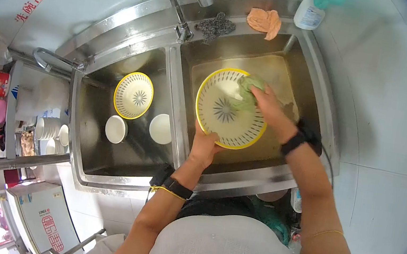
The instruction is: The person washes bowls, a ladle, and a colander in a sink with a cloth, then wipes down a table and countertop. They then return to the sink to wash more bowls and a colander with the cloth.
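A large white bowl (225, 112) with a yellow rim and dark dashes is held over the right sink basin. My left hand (204, 147) grips its lower rim, fingers partly hidden beneath it. A green cloth (246, 92) lies against the bowl's inner right side, with my right hand (268, 105) closed on it. Cloudy water (283, 73) stands in the basin under the bowl. In the left basin rest a smaller yellow-rimmed bowl (134, 95), a small white bowl (116, 129) and another white bowl (161, 128).
A tall faucet (181, 5) rises behind the divider, and a second faucet (53, 59) stands at left. On the back ledge lie a dark scouring pad (214, 28), an orange cloth (264, 22) and a white bottle (309, 14). Shelves at left hold stacked dishes (51, 129).
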Demonstrator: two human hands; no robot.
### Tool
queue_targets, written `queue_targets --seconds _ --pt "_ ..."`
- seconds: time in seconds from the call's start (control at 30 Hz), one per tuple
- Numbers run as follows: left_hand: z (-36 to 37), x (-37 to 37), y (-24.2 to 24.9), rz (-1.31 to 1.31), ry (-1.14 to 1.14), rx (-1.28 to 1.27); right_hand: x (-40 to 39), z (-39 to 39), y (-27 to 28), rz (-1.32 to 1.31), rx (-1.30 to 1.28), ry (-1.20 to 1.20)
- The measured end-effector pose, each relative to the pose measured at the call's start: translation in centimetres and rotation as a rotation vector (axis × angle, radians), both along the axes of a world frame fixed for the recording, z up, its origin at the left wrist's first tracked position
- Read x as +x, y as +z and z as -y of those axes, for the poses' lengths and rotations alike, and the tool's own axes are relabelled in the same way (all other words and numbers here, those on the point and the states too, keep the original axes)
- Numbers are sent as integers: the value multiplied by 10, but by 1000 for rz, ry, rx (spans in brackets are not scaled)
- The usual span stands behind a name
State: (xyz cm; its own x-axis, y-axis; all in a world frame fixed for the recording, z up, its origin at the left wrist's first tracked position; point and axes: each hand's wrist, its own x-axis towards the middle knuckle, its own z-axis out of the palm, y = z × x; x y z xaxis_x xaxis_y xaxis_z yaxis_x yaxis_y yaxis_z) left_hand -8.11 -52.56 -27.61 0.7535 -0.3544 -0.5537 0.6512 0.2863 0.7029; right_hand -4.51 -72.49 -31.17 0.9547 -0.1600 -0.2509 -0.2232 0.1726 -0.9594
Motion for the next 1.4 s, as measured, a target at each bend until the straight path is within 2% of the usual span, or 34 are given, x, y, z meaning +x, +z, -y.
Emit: queue_targets --seconds 0.03,0.1,0.13,0.2,0.23,0.3,0.33,0.4,0.43,0.5,0.53,0.6,0.7,0.73,0.77,0.83,0.87,0.93,0.97,1.03,1.07,1.13,1.2,1.27,1.33,1.37,1.4 --pt "-1 -1 2 3 -7 3 8 -9 -23 -9 -60 -118" --pt "-4 -3 4 -60 -121 -139 15 -55 -17 -120 -665 -264" --pt "-5 -4 5 -57 -127 -136 13 -67 -16 -119 -662 -271" --pt "-8 -8 2 -85 -166 -179 3 -83 -16 275 -733 102" --pt "-12 -7 0 -86 -166 -180 -7 -87 -15 274 -735 102" --pt "-23 -3 -2 -145 -184 -260 -24 -87 -11 547 -633 509" --pt "-28 -2 -3 -142 -183 -262 -29 -81 -8 549 -636 510" --pt "-33 -2 -2 -30 -218 -225 -41 -66 16 549 -773 904" --pt "-33 -3 -1 -30 -220 -228 -43 -60 25 548 -776 903" --pt "-29 -2 1 1 -166 -113 -40 -48 42 516 -1284 698" --pt "-28 0 1 3 -169 -117 -36 -43 52 514 -1289 695" --pt "-28 5 -2 180 -190 26 -28 -37 67 564 -1463 24" --pt "-27 11 -14 285 -68 -29 -30 -42 39 540 -1436 -111" --pt "-24 12 -13 286 -74 -28 -32 -41 25 556 -1357 -9" --pt "-18 10 -4 271 -15 -77 -36 -49 20 553 -1357 -13" --pt "-14 11 -5 246 46 -122 -48 -78 14 423 -1098 77" --pt "-13 14 -11 261 40 -143 -51 -89 9 416 -1095 79" --pt "-11 16 -14 270 31 -164 -56 -102 3 425 -902 99" --pt "-9 17 -11 195 62 -163 -63 -103 2 421 -902 98" --pt "-7 17 -12 119 92 -162 -79 -93 0 520 -991 351" --pt "-7 16 -15 150 118 -155 -83 -81 -2 519 -991 353" --pt "-7 18 -18 157 137 -113 -93 -48 -8 651 -1190 875" --pt "-8 21 -18 154 151 -106 -92 -13 -42 494 -1275 1003" --pt "-7 22 -20 155 169 -96 -72 19 -70 -159 -1089 820" --pt "-5 20 -24 181 235 -26 -64 64 -153 13 -1551 953" --pt "-4 19 -27 184 245 -21 -62 73 -175 -42 -1570 997" --pt "-3 18 -30 138 254 0 -62 75 -182 -108 -1480 1040"
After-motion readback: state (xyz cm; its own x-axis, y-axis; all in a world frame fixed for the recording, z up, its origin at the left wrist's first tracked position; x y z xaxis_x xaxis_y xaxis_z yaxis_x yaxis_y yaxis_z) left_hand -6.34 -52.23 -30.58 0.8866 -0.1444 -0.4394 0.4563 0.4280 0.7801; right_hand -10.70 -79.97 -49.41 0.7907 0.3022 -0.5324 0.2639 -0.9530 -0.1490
